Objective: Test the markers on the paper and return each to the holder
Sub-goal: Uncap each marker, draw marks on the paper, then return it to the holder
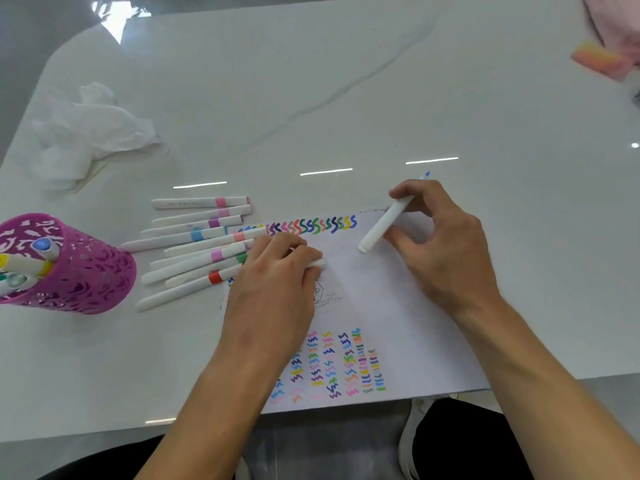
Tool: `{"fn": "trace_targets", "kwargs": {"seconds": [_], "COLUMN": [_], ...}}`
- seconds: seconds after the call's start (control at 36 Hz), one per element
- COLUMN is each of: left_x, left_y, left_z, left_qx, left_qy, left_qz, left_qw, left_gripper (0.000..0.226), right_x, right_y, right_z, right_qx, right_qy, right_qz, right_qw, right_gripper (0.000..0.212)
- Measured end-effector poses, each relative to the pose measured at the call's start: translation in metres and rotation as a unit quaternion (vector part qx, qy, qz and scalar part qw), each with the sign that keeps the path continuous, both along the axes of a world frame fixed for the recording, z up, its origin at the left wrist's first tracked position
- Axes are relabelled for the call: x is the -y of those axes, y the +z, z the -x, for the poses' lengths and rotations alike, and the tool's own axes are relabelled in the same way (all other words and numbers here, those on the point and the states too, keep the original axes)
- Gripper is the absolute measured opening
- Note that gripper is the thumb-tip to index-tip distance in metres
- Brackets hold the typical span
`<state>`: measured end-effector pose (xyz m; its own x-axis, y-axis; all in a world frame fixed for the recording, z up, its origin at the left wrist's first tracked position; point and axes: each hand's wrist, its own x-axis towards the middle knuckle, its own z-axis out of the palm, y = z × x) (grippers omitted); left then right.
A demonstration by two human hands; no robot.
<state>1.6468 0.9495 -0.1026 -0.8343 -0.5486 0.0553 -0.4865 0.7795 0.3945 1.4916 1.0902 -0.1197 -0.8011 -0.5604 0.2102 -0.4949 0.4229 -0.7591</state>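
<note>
At the far left edge we've got the magenta perforated metal holder (86, 271) standing upright, a few capped markers (43, 245) poking out of it. Above it, upper left, a crumpled white tissue (93, 133) lies on the glossy white table (346, 98). Just right of the holder we see a fan of white colour-banded markers (194, 233) lying loose, their ends reaching the white sheet of paper (381, 299). The left hand (273, 282) rests on that sheet, fingers curled over a short white piece (317, 263). Rows of coloured squiggles (311, 225) run along the sheet's top edge, with more near its bottom edge. Right of centre, the right hand (446, 244) pinches an uncapped white blue-tipped marker (384, 223), tip aimed away over the paper's top edge. A pink object (599, 57) sits upper right.
</note>
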Motion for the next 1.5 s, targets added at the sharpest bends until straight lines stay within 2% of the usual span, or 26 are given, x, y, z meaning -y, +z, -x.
{"fn": "trace_targets", "kwargs": {"seconds": [0.17, 0.25, 0.36, 0.69, 1.28, 1.5], "left_x": [0.001, 0.002, 0.002, 0.002, 0.003, 0.003], "left_y": [-0.002, -0.002, 0.000, 0.001, 0.000, -0.001], "left_z": [0.000, 0.000, 0.000, 0.000, 0.002, 0.002], "left_qx": [0.003, 0.001, 0.001, 0.011, 0.006, 0.004], "left_qy": [0.004, 0.001, 0.001, 0.000, 0.019, 0.020], "left_qz": [0.002, 0.002, -0.004, -0.012, -0.016, -0.017], "left_qw": [1.000, 1.000, 1.000, 1.000, 1.000, 1.000], "left_gripper": [0.018, 0.017, 0.016, 0.019, 0.017, 0.017], "right_x": [0.012, 0.015, 0.017, 0.017, 0.021, 0.019], "right_y": [-0.001, -0.003, -0.003, -0.009, -0.004, -0.005], "right_z": [-0.010, -0.012, -0.014, -0.012, -0.012, -0.010], "right_qx": [0.068, 0.135, 0.176, 0.214, 0.197, 0.197], "right_qy": [0.009, -0.009, -0.016, -0.027, -0.052, -0.028], "right_qz": [0.072, 0.107, 0.128, 0.128, 0.095, 0.078], "right_qw": [0.995, 0.985, 0.976, 0.968, 0.974, 0.977], "right_gripper": [0.015, 0.019, 0.007, 0.018, 0.022, 0.021]}}
